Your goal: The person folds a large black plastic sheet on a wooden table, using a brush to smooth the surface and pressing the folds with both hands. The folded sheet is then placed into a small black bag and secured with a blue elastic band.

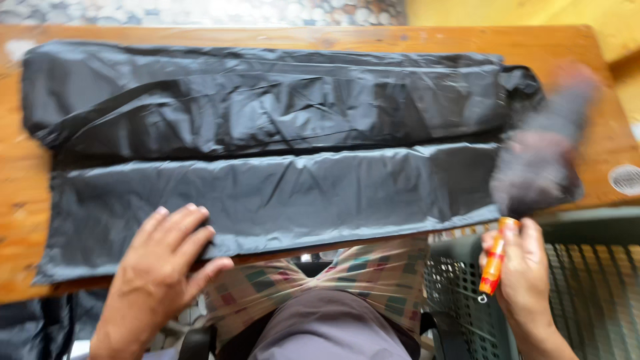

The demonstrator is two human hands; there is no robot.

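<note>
From the head camera, a long black fabric cover [280, 160] lies spread lengthwise over a wooden table [20, 180]. The cloth is thin, slick and faintly shiny, creased all over: its far half is bunched into rumpled folds, its near half lies flatter as a smooth band along the table's near edge. The table is orange-brown planks with visible grain.

The left hand [160, 267], at about seven o'clock in the view, lies palm down with the fingers spread flat and close together, pressing the near edge of the cover at the table's rim; it grips nothing, only weighs on the cloth.

The right hand [527, 280], at about four o'clock, is below the table edge, its fingers curled round a small orange tube-shaped object [494, 261] held upright, with a little metal ring at its lower end. Just above it, at about three o'clock, a dark blurred shape [540, 160] lies over the right end of the cover; it is too smeared to tell what it is.

Beneath the right hand stands a dark green plastic basket [587, 287] with a perforated wall. Between the hands, at six o'clock, show the person's checked cloth and grey lap [333, 327]. A pebbled floor [200, 10] runs along twelve o'clock.
</note>
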